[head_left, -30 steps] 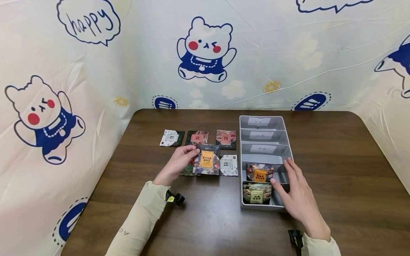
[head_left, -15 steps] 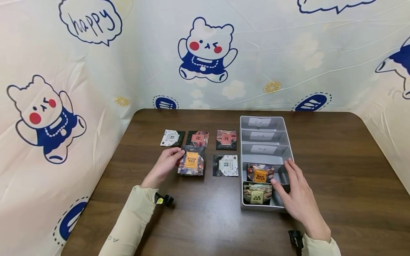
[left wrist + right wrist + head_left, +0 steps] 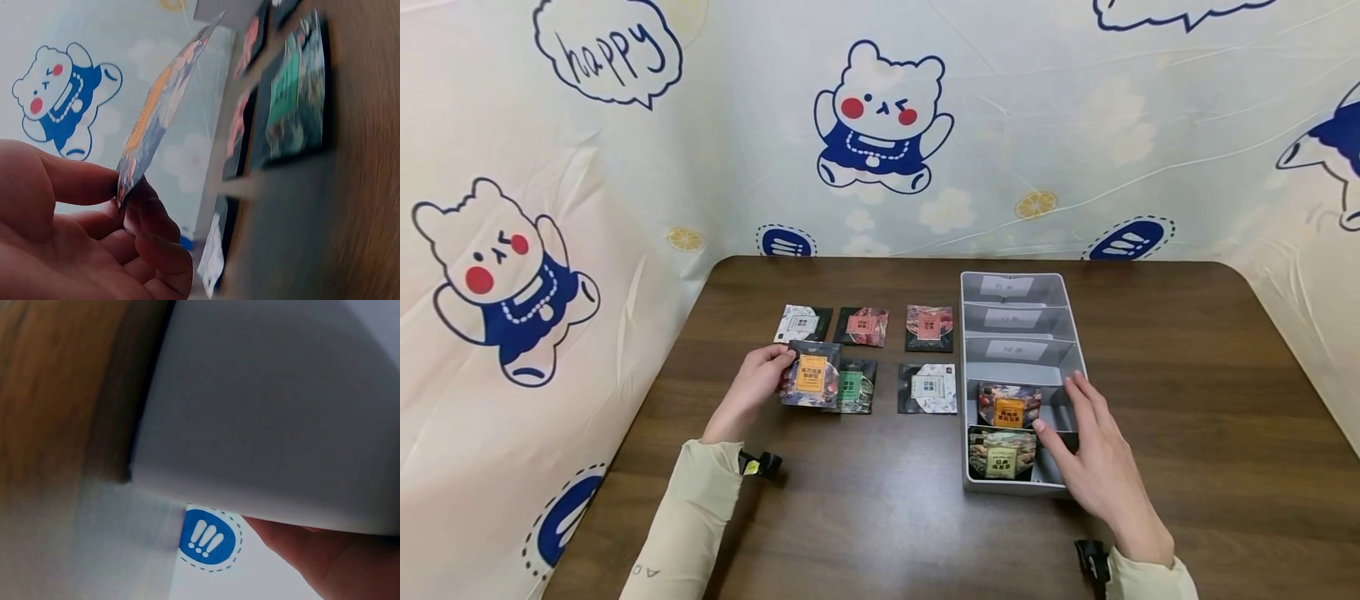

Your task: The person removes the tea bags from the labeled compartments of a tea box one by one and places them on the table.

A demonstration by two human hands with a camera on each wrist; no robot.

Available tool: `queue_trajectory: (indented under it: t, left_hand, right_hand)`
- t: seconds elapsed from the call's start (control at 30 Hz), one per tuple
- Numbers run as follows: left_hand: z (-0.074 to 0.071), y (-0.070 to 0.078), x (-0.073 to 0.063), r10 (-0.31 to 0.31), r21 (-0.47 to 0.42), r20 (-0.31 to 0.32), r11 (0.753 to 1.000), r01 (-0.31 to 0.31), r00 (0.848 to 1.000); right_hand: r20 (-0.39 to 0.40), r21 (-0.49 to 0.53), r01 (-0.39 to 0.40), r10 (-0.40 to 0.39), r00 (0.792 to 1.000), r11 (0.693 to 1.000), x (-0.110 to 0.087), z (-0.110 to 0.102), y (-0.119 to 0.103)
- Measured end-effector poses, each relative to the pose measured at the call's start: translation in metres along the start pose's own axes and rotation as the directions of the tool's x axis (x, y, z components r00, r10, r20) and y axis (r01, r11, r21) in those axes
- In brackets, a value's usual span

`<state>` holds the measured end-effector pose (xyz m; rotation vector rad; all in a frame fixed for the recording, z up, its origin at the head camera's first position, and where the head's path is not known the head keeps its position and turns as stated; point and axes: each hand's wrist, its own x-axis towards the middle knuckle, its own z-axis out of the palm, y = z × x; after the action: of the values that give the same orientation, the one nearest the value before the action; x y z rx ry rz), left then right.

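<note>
In the head view my left hand [image 3: 747, 392] pinches a flat tea sachet [image 3: 811, 374] with an orange label by its left edge, thumb on one face. The left wrist view shows this tea sachet [image 3: 159, 109] nearly edge-on, raised off the table. Behind it lies a green-labelled sachet [image 3: 855, 387], partly covered. My right hand [image 3: 1101, 462] rests on the right rim of a grey divided box [image 3: 1017, 487], its thumb reaching inside. In the box's two nearest compartments stand an orange-labelled sachet [image 3: 1009, 406] and a yellow-green-labelled sachet [image 3: 1002, 455].
On the wooden table [image 3: 1210, 400] lie a white-and-black sachet [image 3: 802, 322], two red-labelled ones, left [image 3: 862, 326] and right [image 3: 928, 327], and another white-and-black sachet [image 3: 927, 387] beside the box. Paper labels mark the box's far compartments. A printed curtain [image 3: 1030, 100] hangs behind.
My left hand has moved left with the orange-labelled sachet, from beside the near white sachet to left of the green-labelled one, which now shows. The right hand and box have stayed put.
</note>
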<state>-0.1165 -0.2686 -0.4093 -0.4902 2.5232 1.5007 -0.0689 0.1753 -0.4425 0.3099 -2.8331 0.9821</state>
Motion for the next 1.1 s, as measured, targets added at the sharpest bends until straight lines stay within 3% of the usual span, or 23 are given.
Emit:
queue_trajectory:
  t: [0.63,1.1]
  left_hand:
    - [-0.027,-0.018,0.005,-0.025,0.137,-0.052,0.990,0.032,0.998]
    - [-0.028,-0.030,0.012,-0.049,0.138,-0.026,0.989,0.052,0.998]
  right_hand:
    - [0.001,-0.009,-0.005,0.005,1.000,1.000,0.000,0.000,-0.001]
    - [0.004,-0.008,-0.005,0.005,1.000,1.000,0.000,0.000,-0.001]
